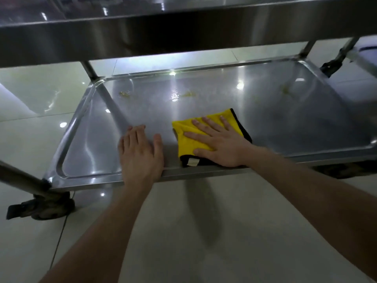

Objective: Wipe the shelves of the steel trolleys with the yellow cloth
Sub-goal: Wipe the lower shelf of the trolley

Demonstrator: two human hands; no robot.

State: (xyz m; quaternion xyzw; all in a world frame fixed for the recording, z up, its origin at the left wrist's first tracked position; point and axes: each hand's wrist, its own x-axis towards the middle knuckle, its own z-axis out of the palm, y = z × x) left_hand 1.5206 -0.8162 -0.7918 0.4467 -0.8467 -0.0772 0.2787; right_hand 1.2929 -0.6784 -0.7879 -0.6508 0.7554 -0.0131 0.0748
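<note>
Two bare forearms reach to the low steel trolley shelf point(285, 119). Flat and released, the left hand point(140, 152) rests on its near rim; the right hand point(218, 139) presses, fingers spread, on the folded yellow cloth with black edging point(187, 144). Beyond the hands lie three yellowish smears point(124, 94). An upper steel shelf point(183, 33) overhangs them.

steel trolley's lower shelf point(285, 119), yellow cloth point(189, 139) near front edge (folded), yellowish smears point(124, 94) behind
</note>
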